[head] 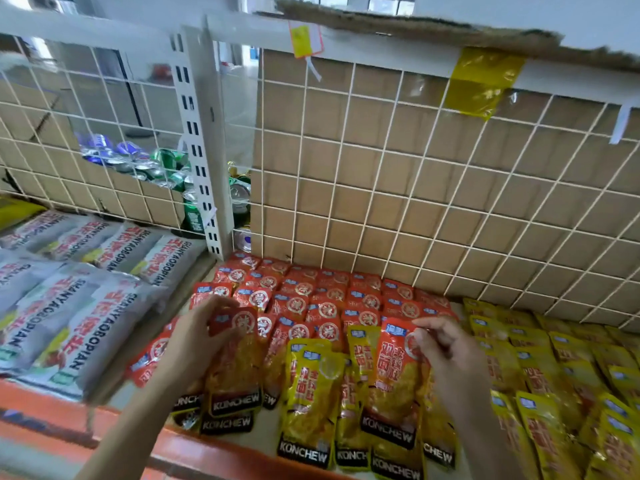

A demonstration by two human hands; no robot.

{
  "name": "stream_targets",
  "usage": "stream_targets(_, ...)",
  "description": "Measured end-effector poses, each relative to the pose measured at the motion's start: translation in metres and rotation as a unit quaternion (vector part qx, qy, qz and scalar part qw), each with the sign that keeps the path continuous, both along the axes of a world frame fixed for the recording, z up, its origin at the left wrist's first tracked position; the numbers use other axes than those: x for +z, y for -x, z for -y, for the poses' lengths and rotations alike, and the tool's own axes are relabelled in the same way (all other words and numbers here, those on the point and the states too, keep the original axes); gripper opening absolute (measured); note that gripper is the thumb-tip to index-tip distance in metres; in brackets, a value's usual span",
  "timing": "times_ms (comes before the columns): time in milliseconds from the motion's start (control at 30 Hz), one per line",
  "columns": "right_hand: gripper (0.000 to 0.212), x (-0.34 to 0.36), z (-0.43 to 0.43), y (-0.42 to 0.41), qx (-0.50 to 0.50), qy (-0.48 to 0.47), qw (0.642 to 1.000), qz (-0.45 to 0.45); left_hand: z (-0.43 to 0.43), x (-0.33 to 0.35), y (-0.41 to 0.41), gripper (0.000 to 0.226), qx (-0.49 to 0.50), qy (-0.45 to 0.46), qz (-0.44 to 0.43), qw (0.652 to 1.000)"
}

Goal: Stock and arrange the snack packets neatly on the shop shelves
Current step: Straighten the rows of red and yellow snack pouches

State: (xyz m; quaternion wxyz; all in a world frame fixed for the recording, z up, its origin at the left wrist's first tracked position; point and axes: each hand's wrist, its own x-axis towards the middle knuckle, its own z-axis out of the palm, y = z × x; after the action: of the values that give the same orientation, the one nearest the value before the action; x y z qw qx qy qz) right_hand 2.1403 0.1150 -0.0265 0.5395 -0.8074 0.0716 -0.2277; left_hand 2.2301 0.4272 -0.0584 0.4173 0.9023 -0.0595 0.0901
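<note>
Head view: a pale shelf (270, 426) with an orange front lip (207, 452) runs below both hands, backed by a white wire grid (339, 157) with brown cardboard (450, 209) behind it. A slotted white upright (204, 150) splits the bay, and drink cans (162, 168) show through the grid far beyond the left hand's fingers. The left hand (197, 341) has its fingers curled round the top of a red packet (235, 372), thumb across the front. The right hand (450, 358) pinches the upper edge of a second red packet (391, 382) between thumb and forefinger, with the other fingers loosely bent. Just beyond both sets of fingertips, rows of red packets (329, 299) overlap like tiles up to the grid. Between the two hands, and under the pinched packet, lie yellow packets (311, 386) reaching the front lip. Outside the right fingers a field of further yellow packets (554, 368) fills the shelf. Outside the left fingers, past a bare strip of shelf, grey packets (79, 306) lie in the next bay. Bare shelf shows only in small patches near the lip, below the wrists. Both held packets have their long axis running from lip to grid, black KONCHEW band toward the lip and the top under the fingers. The right one leans a little to the left at its top.
</note>
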Motion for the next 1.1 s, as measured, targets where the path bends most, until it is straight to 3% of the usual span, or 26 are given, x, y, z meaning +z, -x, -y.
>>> stream_targets(167, 0.023, -0.005, -0.055, -0.012, 0.017, -0.004, 1.000, -0.019, -0.004, -0.007, -0.015, 0.035, -0.092, -0.080, -0.026, 0.992)
stream_targets(367, 0.019, -0.014, -0.113, -0.026, 0.066, 0.017, 0.994, -0.082, -0.002, -0.010, -0.021, 0.037, -0.166, -0.116, -0.005, 0.979)
stream_targets(567, 0.013, -0.018, -0.150, -0.039, 0.062, 0.141, 0.983, -0.101, -0.008, -0.013, -0.022, 0.027, -0.180, -0.078, 0.035, 0.980)
stream_targets(667, 0.004, -0.022, -0.159, -0.046, 0.031, 0.251, 0.962, -0.101, -0.012, -0.015, -0.019, 0.044, -0.187, -0.085, 0.059, 0.977)
stream_targets(800, 0.009, -0.033, -0.161, -0.052, 0.016, 0.334, 0.937, -0.097, -0.007, -0.016, -0.008, 0.075, -0.248, -0.123, 0.055, 0.959)
stream_targets(933, 0.010, -0.038, -0.154, -0.048, -0.019, 0.327, 0.943, -0.059, 0.001, -0.022, -0.003, 0.084, -0.265, -0.227, 0.040, 0.936)
stream_targets(1033, 0.009, -0.040, -0.133, -0.037, -0.067, 0.309, 0.948, -0.035, 0.003, -0.024, -0.005, 0.091, -0.264, -0.229, 0.025, 0.937)
stream_targets(1100, 0.021, -0.038, -0.115, -0.026, -0.076, 0.311, 0.946, -0.053, 0.004, -0.024, -0.006, 0.100, -0.270, -0.235, 0.024, 0.933)
